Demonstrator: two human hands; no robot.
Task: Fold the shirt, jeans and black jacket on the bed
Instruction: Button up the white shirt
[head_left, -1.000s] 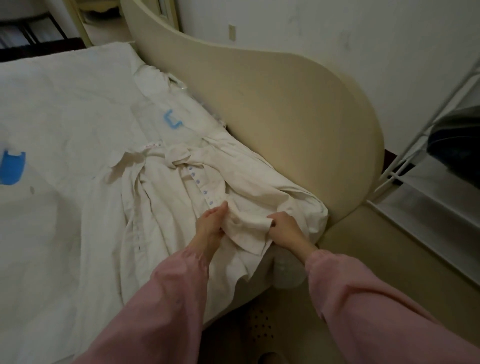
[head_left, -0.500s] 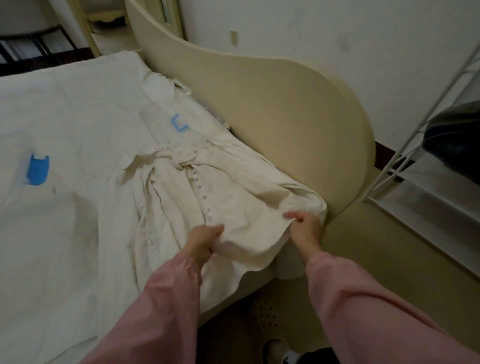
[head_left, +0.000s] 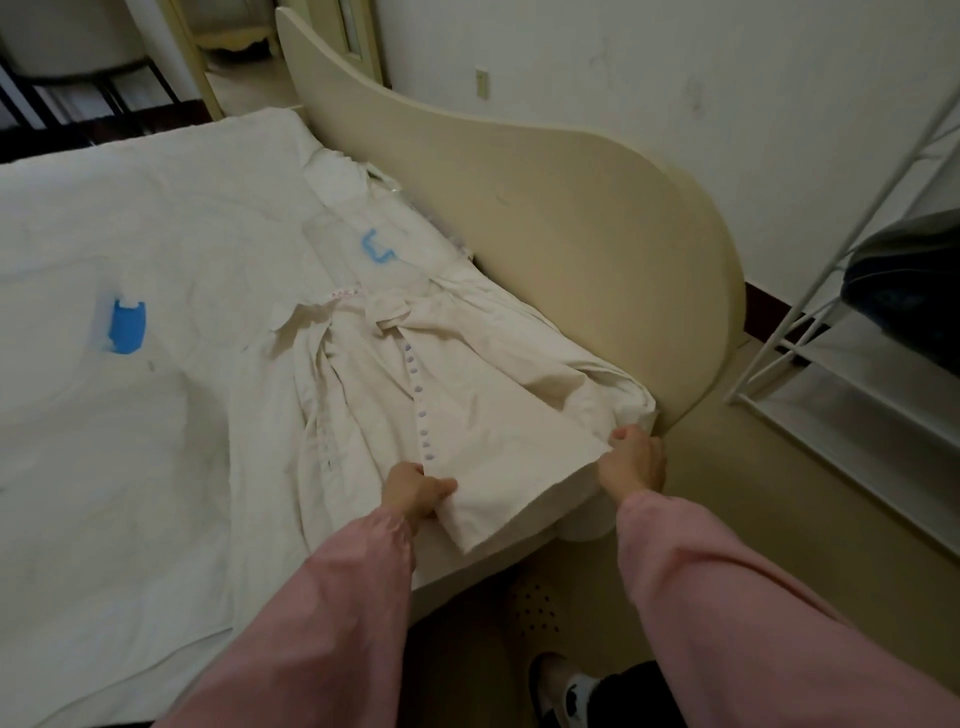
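- One cream shirt (head_left: 467, 384), button-front, lies spread on the bed (head_left: 156, 249) at its corner, collar away from the person, hem toward them; a row of pale purple buttons (head_left: 418, 400) runs down the front.
- Left hand (head_left: 415, 491): closed, pinching the hem at the button placket.
- Right hand (head_left: 636, 462): closed on the fabric's right edge, just beside the curved headboard (head_left: 571, 234).
- Hem corner hangs past the bed's edge.
- White sheet left of the shirt lies open, bearing two blue marks (head_left: 127, 327).
- White wire rack (head_left: 831, 332) stands right of the headboard, holding a dark bundle (head_left: 914, 291); what it is, cannot tell.
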